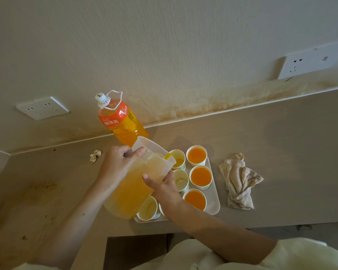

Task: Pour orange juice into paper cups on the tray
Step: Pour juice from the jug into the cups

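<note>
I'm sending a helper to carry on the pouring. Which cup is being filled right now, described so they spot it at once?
Find the white tray on the counter, right of the orange juice bottle. The cup being filled stands at the tray's far end, in the left column, under the tilted pitcher spout. Unlike the brimming cup beside it, it holds only a little juice.

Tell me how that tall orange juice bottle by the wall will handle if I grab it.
The bottle looks nearly full, so probably heavy. It is tall and narrow, so a sideways push may tip it. The white carry loop at its neck should give a surer grip than the smooth sides.
</note>
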